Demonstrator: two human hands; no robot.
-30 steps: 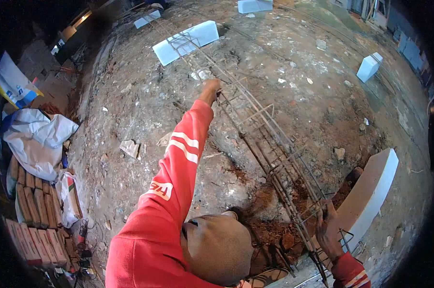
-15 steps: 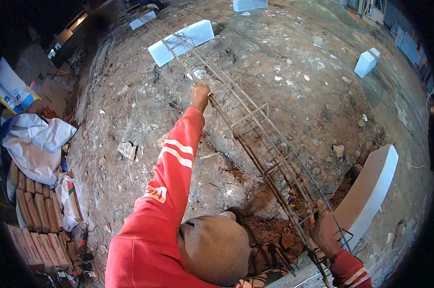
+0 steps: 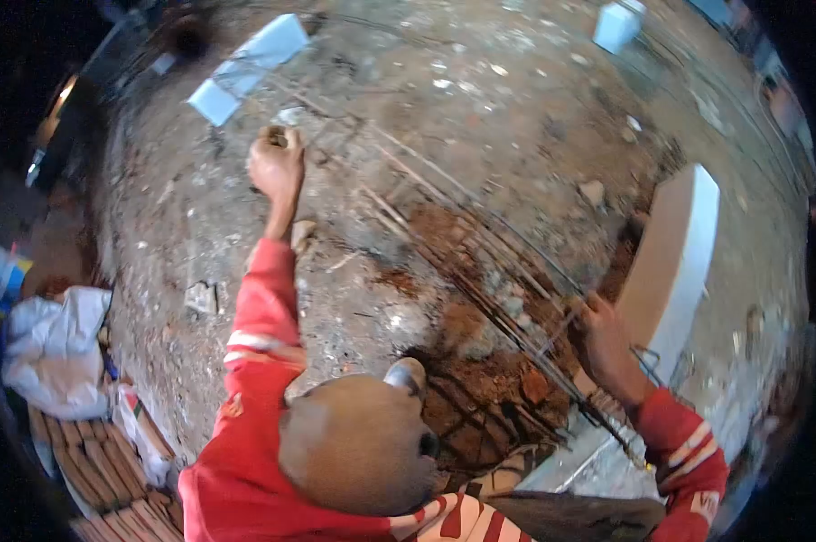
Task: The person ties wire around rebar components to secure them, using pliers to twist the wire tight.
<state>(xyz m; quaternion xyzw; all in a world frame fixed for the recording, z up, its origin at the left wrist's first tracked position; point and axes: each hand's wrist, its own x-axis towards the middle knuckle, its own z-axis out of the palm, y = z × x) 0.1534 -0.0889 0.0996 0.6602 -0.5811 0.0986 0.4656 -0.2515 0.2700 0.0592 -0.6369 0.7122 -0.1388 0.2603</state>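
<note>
A long steel rebar cage (image 3: pixel 480 280) runs diagonally over the ground, blurred along its far end. My right hand (image 3: pixel 602 339) is closed around its near part, beside a long pale block. My left hand (image 3: pixel 277 163) is out ahead at the cage's far left side, fingers curled into a loose ring. Blur hides whether a bar passes through those fingers. Just beyond the left hand, a white block (image 3: pixel 286 45) lies under the far bars. Dug reddish soil (image 3: pixel 466 397) shows beneath the near end.
The long block (image 3: pixel 674 262) stands along the right. Another white block (image 3: pixel 618 27) is at the back right. Stacked bricks (image 3: pixel 78 461) and a white plastic sack (image 3: pixel 55 348) sit at the left. My bent knee (image 3: pixel 358 443) fills the near middle. Stones dot the rough ground.
My view has tilted down and turned right, so the blocks sit higher and farther left. My left hand has loosened from a tight fist on the cage into a ring shape.
</note>
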